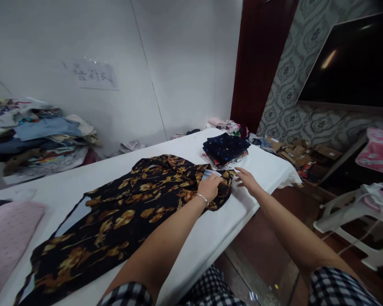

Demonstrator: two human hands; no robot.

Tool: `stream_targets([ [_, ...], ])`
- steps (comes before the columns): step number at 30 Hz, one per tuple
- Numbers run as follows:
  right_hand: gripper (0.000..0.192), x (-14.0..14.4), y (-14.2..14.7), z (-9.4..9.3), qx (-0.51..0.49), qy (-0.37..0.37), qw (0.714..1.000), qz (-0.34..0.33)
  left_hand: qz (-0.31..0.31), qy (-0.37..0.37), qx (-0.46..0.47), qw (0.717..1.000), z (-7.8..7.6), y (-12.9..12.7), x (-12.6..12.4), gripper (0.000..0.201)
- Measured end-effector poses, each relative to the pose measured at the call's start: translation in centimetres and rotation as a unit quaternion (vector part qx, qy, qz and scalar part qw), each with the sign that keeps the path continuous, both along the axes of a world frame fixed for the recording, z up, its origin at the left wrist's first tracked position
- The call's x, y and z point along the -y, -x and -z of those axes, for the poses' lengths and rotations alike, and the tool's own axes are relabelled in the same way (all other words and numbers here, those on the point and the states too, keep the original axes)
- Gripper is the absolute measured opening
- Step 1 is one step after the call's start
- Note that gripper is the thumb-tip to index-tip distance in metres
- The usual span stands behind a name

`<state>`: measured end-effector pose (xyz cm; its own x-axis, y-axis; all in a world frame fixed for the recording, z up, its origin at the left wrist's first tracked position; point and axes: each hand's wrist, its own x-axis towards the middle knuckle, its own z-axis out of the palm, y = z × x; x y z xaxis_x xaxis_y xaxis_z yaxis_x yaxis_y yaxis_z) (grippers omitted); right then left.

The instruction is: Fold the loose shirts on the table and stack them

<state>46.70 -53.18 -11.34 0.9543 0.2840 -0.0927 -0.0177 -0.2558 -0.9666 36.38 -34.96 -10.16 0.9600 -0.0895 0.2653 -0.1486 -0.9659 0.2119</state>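
Observed: a black garment with a gold-brown floral print (121, 212) lies spread flat along the white cloth-covered surface (210, 229), its collar end toward the far right.

Left hand (210, 187): resting on the collar area, fingers curled and pinching the fabric beside a small pale label; a thin silver bracelet (201, 197) sits at the wrist.

Right hand (246, 178): fingers spread and loose, palm down, holding nothing, touching the surface just beside the garment's collar edge.

Adjacent: a folded stack topped by dark navy dotted cloth (225, 146) stands near, beyond both hands.

Assessment: the step in hand appears to be arranging the neckline before folding. The next move would call for the right hand to take the opposite collar edge so both sides are drawn level, without dragging the spread body out of line.
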Motion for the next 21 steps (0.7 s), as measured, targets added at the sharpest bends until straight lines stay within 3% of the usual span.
stream_targets([
  [2,0.039,-0.2,0.2,-0.7,-0.124,-0.037,0.990,-0.055,0.043,-0.066,0.006,0.997,0.1,0.1,0.2,0.030],
  [4,0.039,-0.8,0.3,-1.2,-0.187,-0.048,0.975,-0.108,0.076,-0.099,0.009,0.992,0.4,0.2,0.8,0.029],
  [6,0.033,-1.5,0.3,-1.5,-0.182,-0.072,0.975,-0.109,0.106,-0.100,0.021,0.989,0.7,0.4,1.4,0.028],
  [9,0.048,-1.9,0.2,-1.3,-0.145,-0.186,0.965,-0.111,0.134,-0.072,0.036,0.988,0.7,1.0,1.5,0.023],
  [11,0.055,-1.6,0.3,-0.7,-0.151,-0.242,0.947,-0.150,0.137,-0.031,0.047,0.989,0.3,1.2,0.4,0.027],
  [13,0.057,-1.1,0.4,0.1,-0.170,-0.252,0.934,-0.188,0.090,0.038,0.057,0.994,-0.2,0.8,-1.6,0.032],
  [16,0.061,-0.4,0.6,1.1,-0.189,-0.251,0.931,-0.185,-0.067,0.116,0.048,0.990,-0.8,-1.2,-4.8,0.029],
  [19,0.059,-0.2,0.7,1.3,-0.191,-0.235,0.936,-0.179,-0.164,0.085,-0.004,0.983,-1.1,-3.9,-6.5,0.030],
  [21,0.050,-0.1,0.4,1.1,-0.176,-0.164,0.954,-0.179,-0.189,0.051,-0.046,0.980,-1.1,-5.7,-6.6,0.035],
])
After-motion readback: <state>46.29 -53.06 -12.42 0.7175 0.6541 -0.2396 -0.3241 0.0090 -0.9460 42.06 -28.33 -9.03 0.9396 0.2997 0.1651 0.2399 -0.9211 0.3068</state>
